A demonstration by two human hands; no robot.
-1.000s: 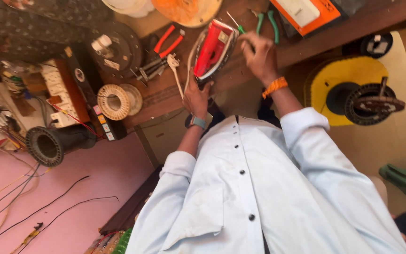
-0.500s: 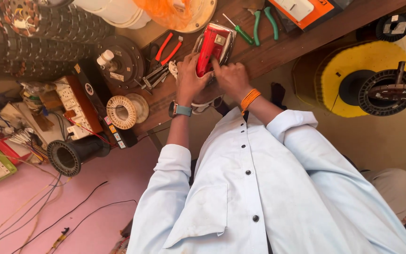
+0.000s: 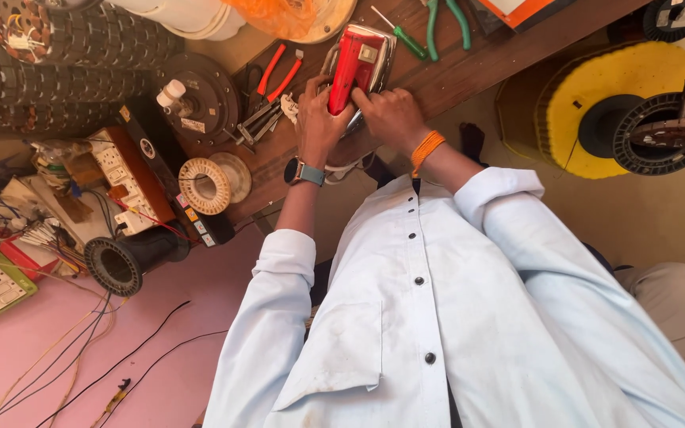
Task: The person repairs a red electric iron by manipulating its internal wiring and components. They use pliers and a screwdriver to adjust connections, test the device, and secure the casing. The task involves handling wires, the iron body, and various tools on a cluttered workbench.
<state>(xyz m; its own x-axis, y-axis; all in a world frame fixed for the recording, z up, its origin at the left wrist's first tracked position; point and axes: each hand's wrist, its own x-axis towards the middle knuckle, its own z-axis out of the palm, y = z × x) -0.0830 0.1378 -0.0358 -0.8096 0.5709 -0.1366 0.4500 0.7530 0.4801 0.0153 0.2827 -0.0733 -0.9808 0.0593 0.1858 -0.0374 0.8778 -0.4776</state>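
Note:
A red electric iron with a metal soleplate [image 3: 356, 55] lies on the brown wooden workbench [image 3: 477, 55]. My left hand [image 3: 319, 119], with a grey wristwatch, grips the iron's left side and near end. Beside it, my right hand [image 3: 392, 115], with an orange thread band at the wrist, presses on the iron's near end from the right. Both hands touch the iron and each other. My pale blue shirt fills the lower part of the view.
Red-handled pliers [image 3: 277, 70], a green screwdriver [image 3: 402, 36] and green pliers [image 3: 447, 16] lie near the iron. A wire spool [image 3: 204, 185], a switchboard [image 3: 124, 186] and motor parts sit left. A yellow cable reel [image 3: 596, 119] stands right. Loose wires trail over the pink floor [image 3: 81, 364].
My right hand has come down from the far end of the iron to its near end, joining the left hand. The iron now lies more upright in the view.

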